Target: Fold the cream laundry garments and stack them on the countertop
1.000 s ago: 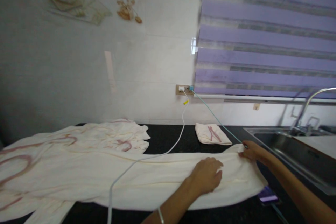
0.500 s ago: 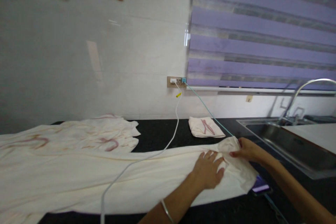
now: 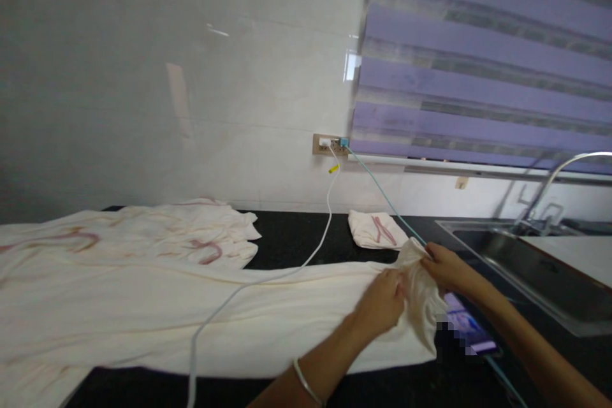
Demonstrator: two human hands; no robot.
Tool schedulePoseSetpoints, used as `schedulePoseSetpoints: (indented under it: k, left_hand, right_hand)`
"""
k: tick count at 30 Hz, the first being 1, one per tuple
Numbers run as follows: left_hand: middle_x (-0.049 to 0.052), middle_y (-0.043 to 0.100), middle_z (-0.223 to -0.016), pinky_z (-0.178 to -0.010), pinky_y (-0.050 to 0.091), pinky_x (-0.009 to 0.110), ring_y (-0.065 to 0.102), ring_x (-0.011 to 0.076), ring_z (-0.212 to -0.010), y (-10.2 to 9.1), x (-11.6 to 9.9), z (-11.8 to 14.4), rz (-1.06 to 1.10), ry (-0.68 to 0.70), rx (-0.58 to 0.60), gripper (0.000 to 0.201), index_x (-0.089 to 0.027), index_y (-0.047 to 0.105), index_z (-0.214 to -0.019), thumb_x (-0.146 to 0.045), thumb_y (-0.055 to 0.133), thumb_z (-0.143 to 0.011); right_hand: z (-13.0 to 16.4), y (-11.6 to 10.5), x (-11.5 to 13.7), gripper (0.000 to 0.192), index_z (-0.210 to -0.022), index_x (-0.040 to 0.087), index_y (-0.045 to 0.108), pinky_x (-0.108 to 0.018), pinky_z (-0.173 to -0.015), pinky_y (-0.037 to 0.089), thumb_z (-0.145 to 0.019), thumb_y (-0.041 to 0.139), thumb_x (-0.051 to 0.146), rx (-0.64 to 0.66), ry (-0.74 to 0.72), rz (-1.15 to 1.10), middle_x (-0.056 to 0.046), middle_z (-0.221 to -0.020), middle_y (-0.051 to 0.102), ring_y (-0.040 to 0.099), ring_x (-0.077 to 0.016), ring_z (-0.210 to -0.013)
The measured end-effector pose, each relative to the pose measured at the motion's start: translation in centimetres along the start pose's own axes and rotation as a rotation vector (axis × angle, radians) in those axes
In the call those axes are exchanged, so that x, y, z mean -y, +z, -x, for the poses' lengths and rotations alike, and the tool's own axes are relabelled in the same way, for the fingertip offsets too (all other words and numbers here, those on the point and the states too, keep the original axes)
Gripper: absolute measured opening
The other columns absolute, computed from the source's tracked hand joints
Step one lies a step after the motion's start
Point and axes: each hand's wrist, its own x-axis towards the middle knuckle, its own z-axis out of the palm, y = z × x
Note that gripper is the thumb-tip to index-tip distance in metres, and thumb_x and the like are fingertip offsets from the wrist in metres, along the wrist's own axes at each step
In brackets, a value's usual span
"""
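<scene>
On the tabletop (image 3: 296, 239), the cloth (image 3: 268, 319) end was lifted since earlier, pinched by fingers of both the left hand (image 3: 382, 303) and right hand (image 3: 442, 264); a phone (image 3: 466, 328) was uncovered, its screen blurred.

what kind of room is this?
Most likely a home kitchen: a black countertop with a steel sink and curved faucet at the right, and a glossy tiled wall behind. Both hands, left hand and right hand, grip a cream cloth spread across it.

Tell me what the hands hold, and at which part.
Both hands, left and right, grip the long cream cloth at its bunched right end.
</scene>
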Motion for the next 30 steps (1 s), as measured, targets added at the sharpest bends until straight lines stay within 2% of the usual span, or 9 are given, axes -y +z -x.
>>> schedulePoseSetpoints:
  k: [5,9,12,14,16,19,23,26,30]
  left_hand:
    - [0.009,0.071,-0.096,-0.083,0.053,0.036,0.068,0.0256,-0.091,0.9,0.8,-2.1,0.859,-0.343,-0.254,0.031,-0.017,0.067,-0.104,-0.041,0.066,-0.085]
    - [0.008,0.071,-0.079,-0.074,0.055,0.034,0.07,0.025,-0.079,0.5,0.3,-2.3,1.246,-0.459,-0.213,0.043,-0.014,0.069,-0.095,-0.055,0.064,-0.084]
    - [0.011,0.072,-0.075,-0.075,0.057,0.037,0.072,0.0274,-0.079,-1.0,-0.5,-1.8,1.448,-0.551,-0.161,0.052,-0.012,0.071,-0.092,-0.061,0.055,-0.089]
    - [0.011,0.073,-0.073,-0.077,0.058,0.039,0.073,0.0284,-0.079,-2.3,-1.1,-1.6,1.522,-0.564,-0.179,0.056,-0.012,0.072,-0.092,-0.065,0.055,-0.088]
    - [0.011,0.074,-0.074,-0.08,0.059,0.04,0.074,0.0285,-0.079,-3.3,-1.5,-1.6,1.561,-0.558,-0.183,0.059,-0.011,0.073,-0.097,-0.067,0.057,-0.087]
    - [0.011,0.077,-0.081,-0.087,0.058,0.04,0.075,0.0276,-0.08,-4.0,-1.8,-1.9,1.562,-0.556,-0.128,0.051,-0.01,0.072,-0.11,-0.055,0.061,-0.089]
    - [0.015,0.079,-0.096,-0.095,0.055,0.043,0.075,0.0305,-0.094,-3.7,-1.6,-1.7,1.459,-0.628,-0.016,0.046,-0.007,0.067,-0.123,-0.031,0.062,-0.084]
    - [0.016,0.079,-0.1,-0.099,0.053,0.048,0.074,0.0327,-0.098,-3.5,-1.3,-1.4,1.415,-0.68,-0.009,0.051,-0.007,0.066,-0.125,-0.023,0.062,-0.076]
    - [0.017,0.078,-0.102,-0.101,0.051,0.051,0.073,0.035,-0.101,-3.5,-1.5,-1.2,1.413,-0.683,-0.003,0.054,-0.008,0.066,-0.124,-0.025,0.061,-0.073]
  right_hand:
    - [1.1,0.9,5.0,0.018,-0.094,0.016,0.059,-0.02,-0.049,0.04,-0.087,0.06,0.033,0.083,0.022,-0.204,-0.002,-0.068,0.065,0.059,-0.013,-0.054]
    - [2.7,2.3,9.1,0.039,-0.098,0.017,0.057,-0.023,-0.042,0.045,-0.091,0.059,0.056,0.191,0.029,-0.347,-0.004,-0.067,0.067,0.061,-0.0158,-0.048]
    - [3.3,2.9,11.0,0.046,-0.102,0.016,0.06,-0.023,-0.041,0.046,-0.096,0.05,0.06,0.314,-0.073,-0.347,-0.005,-0.068,0.068,0.064,-0.0169,-0.047]
    - [3.2,3.0,11.6,0.047,-0.105,0.014,0.063,-0.022,-0.04,0.044,-0.098,0.045,0.058,0.313,-0.164,-0.344,-0.007,-0.071,0.07,0.064,-0.0168,-0.048]
    - [2.7,3.0,11.5,0.049,-0.109,0.014,0.065,-0.023,-0.04,0.044,-0.099,0.043,0.057,0.222,-0.226,-0.372,-0.009,-0.077,0.073,0.064,-0.0163,-0.047]
    - [1.6,3.4,10.5,0.05,-0.106,0.015,0.066,-0.026,-0.049,0.049,-0.097,0.044,0.059,-0.071,-0.239,-0.448,-0.01,-0.085,0.075,0.064,-0.0159,-0.05]
    - [0.4,5.4,7.6,0.054,-0.094,0.016,0.066,-0.029,-0.066,0.053,-0.097,0.038,0.062,-0.452,-0.122,-0.549,-0.012,-0.088,0.075,0.069,-0.02,-0.068]
    - [-0.1,7.4,5.7,0.06,-0.091,0.016,0.068,-0.031,-0.076,0.053,-0.096,0.034,0.065,-0.496,-0.042,-0.527,-0.012,-0.088,0.075,0.07,-0.0237,-0.084]
    - [-0.2,8.7,5.3,0.057,-0.095,0.016,0.07,-0.034,-0.089,0.051,-0.093,0.043,0.066,-0.387,-0.104,-0.549,-0.012,-0.098,0.076,0.068,-0.0252,-0.097]
